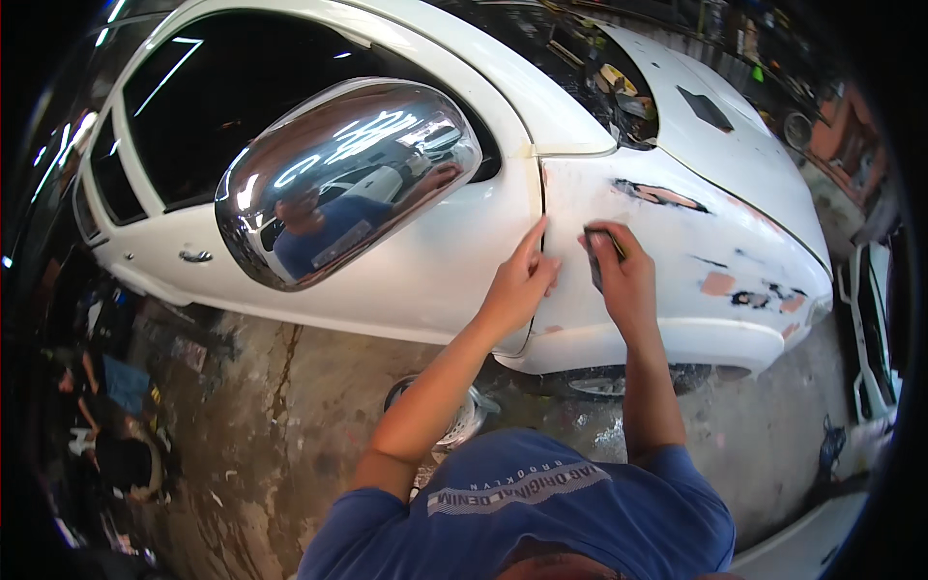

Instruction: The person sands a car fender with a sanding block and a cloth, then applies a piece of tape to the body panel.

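The right hand [628, 275] holds in its grip a dark block [594, 266], long axis near twelve-to-six, with the door seam [542, 188] at nine o'clock, nearer the half-curled, apparently empty left hand [520, 287].

A grey concrete floor [242, 387] runs from eight o'clock round through six to four, mottled with dark stains, one brown streak [287, 353] trailing down it toward eight o'clock. The white car [406, 314] stands on it, its body sweeping from nine o'clock over twelve to three, with a front wheel [594, 386] toward four. At six o'clock sits a partly hidden, round, shiny metallic object [469, 418]. Wet-looking glints [607, 423] mark the concrete between four and five. A small dark object [831, 442], too indistinct to identify, is near four.
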Available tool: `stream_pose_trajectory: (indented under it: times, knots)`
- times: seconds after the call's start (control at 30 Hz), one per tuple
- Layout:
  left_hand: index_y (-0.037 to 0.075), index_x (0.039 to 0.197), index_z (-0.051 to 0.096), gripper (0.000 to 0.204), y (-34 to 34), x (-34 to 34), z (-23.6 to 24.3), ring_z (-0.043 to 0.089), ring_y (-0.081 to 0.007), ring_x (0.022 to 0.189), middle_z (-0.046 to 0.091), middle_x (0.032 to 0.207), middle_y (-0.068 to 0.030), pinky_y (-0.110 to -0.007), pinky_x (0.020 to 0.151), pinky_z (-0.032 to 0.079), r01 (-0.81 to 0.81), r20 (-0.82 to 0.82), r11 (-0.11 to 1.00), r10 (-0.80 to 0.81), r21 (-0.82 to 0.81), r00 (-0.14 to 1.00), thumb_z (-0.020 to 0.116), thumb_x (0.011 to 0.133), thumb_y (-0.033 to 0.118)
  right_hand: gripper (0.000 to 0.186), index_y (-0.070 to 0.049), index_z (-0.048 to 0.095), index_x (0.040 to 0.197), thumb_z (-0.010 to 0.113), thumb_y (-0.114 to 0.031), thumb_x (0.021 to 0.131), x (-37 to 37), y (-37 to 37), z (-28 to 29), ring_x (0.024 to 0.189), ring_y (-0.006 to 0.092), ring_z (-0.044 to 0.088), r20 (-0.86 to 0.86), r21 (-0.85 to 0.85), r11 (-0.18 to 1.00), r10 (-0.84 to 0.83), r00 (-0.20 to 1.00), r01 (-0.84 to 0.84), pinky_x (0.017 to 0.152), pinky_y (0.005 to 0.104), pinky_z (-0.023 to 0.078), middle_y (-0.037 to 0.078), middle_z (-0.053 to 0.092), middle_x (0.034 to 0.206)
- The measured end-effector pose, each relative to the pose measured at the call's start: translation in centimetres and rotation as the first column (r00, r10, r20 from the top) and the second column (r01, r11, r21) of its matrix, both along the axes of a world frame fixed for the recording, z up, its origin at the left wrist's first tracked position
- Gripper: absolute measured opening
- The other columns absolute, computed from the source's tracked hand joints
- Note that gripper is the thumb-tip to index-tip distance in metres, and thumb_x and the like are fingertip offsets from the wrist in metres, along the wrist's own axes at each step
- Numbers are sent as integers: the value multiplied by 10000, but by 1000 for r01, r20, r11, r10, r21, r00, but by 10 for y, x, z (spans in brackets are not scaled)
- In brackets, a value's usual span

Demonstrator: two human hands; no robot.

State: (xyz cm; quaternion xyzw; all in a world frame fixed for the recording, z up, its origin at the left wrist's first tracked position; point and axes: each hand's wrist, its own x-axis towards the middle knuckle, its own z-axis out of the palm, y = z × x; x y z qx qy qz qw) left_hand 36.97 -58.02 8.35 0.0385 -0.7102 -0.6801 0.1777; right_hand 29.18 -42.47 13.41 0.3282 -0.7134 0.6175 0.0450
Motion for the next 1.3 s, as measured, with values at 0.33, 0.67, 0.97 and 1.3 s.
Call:
stream_pose_trajectory:
  times: [0.33,0.67,0.97,1.3]
  knots:
    - [17,1341,603,360,-130,172,-184,594,-126,704,671,827,-67,-273,677,505,183,391,980,-138,-78,910,568,1018,175,165,-90,647,1009,637,-251,974,5,-88,17,790,354,693,-390,205,736,-543,744,645,693,456,527,114,724,859]
    - [17,1076,689,332,-264,297,-435,649,-167,632,683,732,-81,-330,601,520,156,660,958,43,-239,750,538,987,299,232,-72,658,1001,666,-299,950,16,-133,30,818,385,685,-480,24,649,-659,578,760,714,464,526,155,722,917]
    - [11,940,694,263,-227,351,-433,644,-211,610,668,703,-113,-375,577,505,146,707,978,4,-151,707,521,948,209,225,-82,642,972,694,-294,916,-2,-121,4,767,362,692,-541,-16,555,-705,459,832,687,444,534,126,719,872]
    - [30,782,662,189,-241,415,-496,663,-406,801,674,840,-225,-513,671,511,328,424,682,-28,-654,905,757,723,183,161,-96,628,910,709,-233,886,-14,-133,11,756,278,695,-686,-118,543,-650,327,831,654,402,534,68,688,850]
